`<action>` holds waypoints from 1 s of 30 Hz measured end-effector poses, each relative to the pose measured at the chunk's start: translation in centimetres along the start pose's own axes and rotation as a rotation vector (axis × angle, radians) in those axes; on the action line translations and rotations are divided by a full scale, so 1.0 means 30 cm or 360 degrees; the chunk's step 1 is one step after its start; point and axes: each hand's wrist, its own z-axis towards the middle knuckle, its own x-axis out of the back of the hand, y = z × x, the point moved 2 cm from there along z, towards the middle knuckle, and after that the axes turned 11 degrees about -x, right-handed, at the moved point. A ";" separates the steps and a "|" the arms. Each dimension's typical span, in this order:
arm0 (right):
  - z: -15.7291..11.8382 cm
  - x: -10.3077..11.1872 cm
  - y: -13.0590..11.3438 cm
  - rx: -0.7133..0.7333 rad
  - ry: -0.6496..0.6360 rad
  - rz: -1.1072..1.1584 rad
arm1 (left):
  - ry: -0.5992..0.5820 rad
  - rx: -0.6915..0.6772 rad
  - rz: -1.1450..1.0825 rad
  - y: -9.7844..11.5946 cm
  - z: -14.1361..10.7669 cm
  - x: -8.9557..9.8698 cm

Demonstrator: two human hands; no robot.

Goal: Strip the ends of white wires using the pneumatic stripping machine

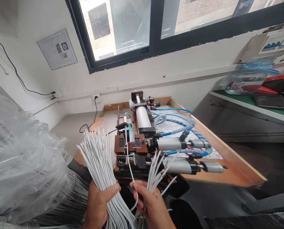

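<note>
My left hand [96,202] is closed around a thick bundle of white cables [100,162], their cut ends fanned upward. Between thumb and fingers, my right hand [153,205] pinches a single white cable [130,167]. That cable runs up into the jaws of a pneumatic wire-stripping machine [143,122], between brown blocks [120,143]. A smaller bunch of white cables [153,171] also sits in my right hand; reddish inner wires show at several of its tips. The lower lengths of both bunches drop out of view.
Blue air hoses [187,122] curl behind the machine's silver cylinders [172,143] on a wooden-edged tray [227,159]. Clear plastic wrap [24,159] covers more cables at left. A green shelf [248,99] at right bears a plastic jug [246,79]. A window [132,25] is above.
</note>
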 end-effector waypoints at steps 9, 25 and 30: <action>-0.008 -0.014 0.000 0.0106 -0.0063 -0.0296 | 0.0090 -0.0052 0.0057 -0.019 0.000 0.002; 0.015 0.012 0.041 0.0458 -0.0023 -0.0499 | 0.0024 -0.0076 -0.0036 -0.034 0.003 -0.001; 0.024 -0.003 0.021 0.0340 0.0138 -0.0219 | 0.0083 -0.0035 -0.0104 -0.031 0.016 0.009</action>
